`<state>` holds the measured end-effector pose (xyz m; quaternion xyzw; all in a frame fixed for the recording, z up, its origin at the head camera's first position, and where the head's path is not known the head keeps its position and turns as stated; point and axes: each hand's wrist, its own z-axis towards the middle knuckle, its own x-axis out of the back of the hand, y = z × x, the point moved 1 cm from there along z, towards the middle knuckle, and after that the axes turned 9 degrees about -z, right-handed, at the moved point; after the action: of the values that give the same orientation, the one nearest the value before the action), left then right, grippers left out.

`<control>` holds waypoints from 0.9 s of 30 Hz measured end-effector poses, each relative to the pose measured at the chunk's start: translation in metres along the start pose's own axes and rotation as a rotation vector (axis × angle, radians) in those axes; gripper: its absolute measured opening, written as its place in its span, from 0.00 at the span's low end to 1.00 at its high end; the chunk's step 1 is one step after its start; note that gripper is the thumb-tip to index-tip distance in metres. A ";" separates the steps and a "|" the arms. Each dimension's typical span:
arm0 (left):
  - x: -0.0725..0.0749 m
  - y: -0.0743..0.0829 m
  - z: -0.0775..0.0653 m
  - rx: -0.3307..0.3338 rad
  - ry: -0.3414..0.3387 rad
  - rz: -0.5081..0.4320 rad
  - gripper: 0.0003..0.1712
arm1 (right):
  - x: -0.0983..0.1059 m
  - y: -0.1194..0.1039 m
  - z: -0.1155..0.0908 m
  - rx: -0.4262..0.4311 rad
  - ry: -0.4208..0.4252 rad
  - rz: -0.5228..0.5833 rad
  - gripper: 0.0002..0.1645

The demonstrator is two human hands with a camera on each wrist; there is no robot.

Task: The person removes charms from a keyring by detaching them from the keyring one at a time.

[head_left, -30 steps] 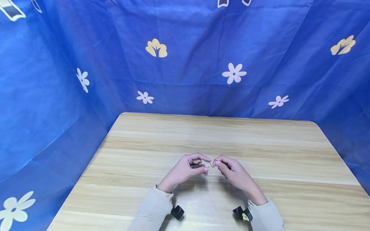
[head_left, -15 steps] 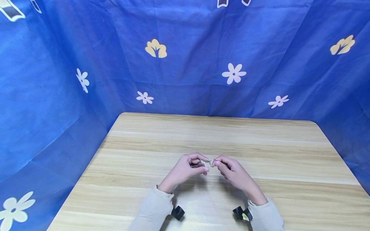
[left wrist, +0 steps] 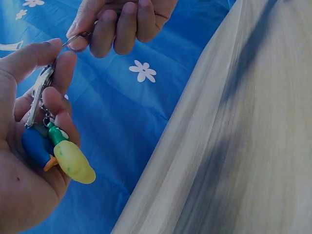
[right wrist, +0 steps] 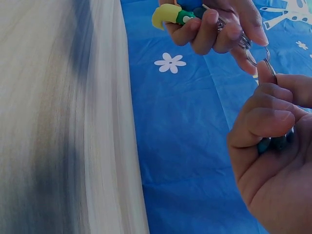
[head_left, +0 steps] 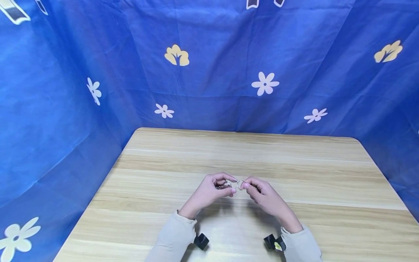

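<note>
My left hand [head_left: 212, 187] and right hand [head_left: 263, 196] meet fingertip to fingertip above the table. Between them are two thin metal rings. The left thumb and index finger pinch one split key ring [right wrist: 249, 57], which carries a silver key [left wrist: 35, 105]. A small charm [left wrist: 74, 163] in yellow and green and a blue piece [left wrist: 35, 148] with an orange tip hang against the left palm. My right thumb and index finger pinch the other ring [head_left: 240, 185], which meets the left one. Inside the curled right fingers sits a dark teal object [right wrist: 278, 142], mostly hidden.
A light wood-grain table [head_left: 183, 153] lies beneath both hands. Blue cloth [head_left: 212, 72] with flower prints hangs behind it and at the sides. Each wrist carries a small black device, one by the left sleeve [head_left: 175, 233] and one by the right sleeve [head_left: 301, 243].
Both hands stay nearly in place. The ring in the right fingertips has turned slightly and now shows as a rounder loop in the head view.
</note>
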<state>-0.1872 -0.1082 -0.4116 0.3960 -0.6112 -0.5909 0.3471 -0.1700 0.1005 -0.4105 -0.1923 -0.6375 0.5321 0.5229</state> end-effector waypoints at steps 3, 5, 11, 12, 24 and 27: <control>0.000 0.001 0.000 0.002 -0.004 -0.005 0.18 | 0.000 0.000 0.000 -0.025 -0.006 -0.019 0.13; 0.001 0.001 -0.001 0.002 -0.007 -0.014 0.18 | 0.000 0.000 0.000 -0.039 -0.013 -0.039 0.12; 0.002 0.002 -0.001 0.003 -0.012 -0.011 0.18 | -0.001 0.000 -0.001 -0.042 -0.039 -0.074 0.10; 0.003 0.002 -0.001 0.004 -0.012 -0.009 0.18 | -0.001 0.000 -0.001 -0.043 -0.039 -0.076 0.11; 0.006 0.001 -0.001 -0.018 -0.081 -0.001 0.23 | 0.001 0.001 0.000 -0.077 -0.046 -0.005 0.13; 0.006 0.000 -0.001 -0.027 -0.095 -0.009 0.23 | 0.002 0.001 0.000 -0.091 -0.062 0.022 0.14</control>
<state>-0.1886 -0.1143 -0.4118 0.3656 -0.6171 -0.6187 0.3204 -0.1707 0.1025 -0.4107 -0.2065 -0.6747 0.5140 0.4878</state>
